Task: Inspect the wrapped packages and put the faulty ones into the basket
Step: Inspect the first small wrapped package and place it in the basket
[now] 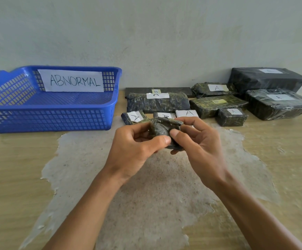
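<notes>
Closest to me, the person's two forearms reach out over the wood-grain tabletop [11, 177], whose veneer has peeled away in a wide pale rough patch [146, 186] under the wrists. The left hand [134, 143] and the right hand [199, 141] are both closed around one small dark film-wrapped package [162, 128], held up off the tabletop between them; thumbs press its near face and fingers curl round behind it. Its wrapping looks crumpled and a loose fold sticks out along the top edge. I cannot see any label on it from here.

That is where the risk lies, I think. With the label out of sight and fingers covering much of the surface, a tear or bad seam could be missed, or a sound parcel misjudged. Kneading the film too hard could itself open a fold. The package is small and glossy, so it might slip from the pinch while being turned and knock the little ones just behind it.

Beyond the hands lie the other dark wrapped packages [158, 103], small ones with white paper labels nearest, larger blocks [278, 103] to the right and back by the wall, marked A or B. Off to the left sits the blue plastic lattice basket [47, 116] with its "ABNORMAL" paper sign [72, 81]. Nothing is inside it as far as I can see. A careless toss from here could clip its rim.
</notes>
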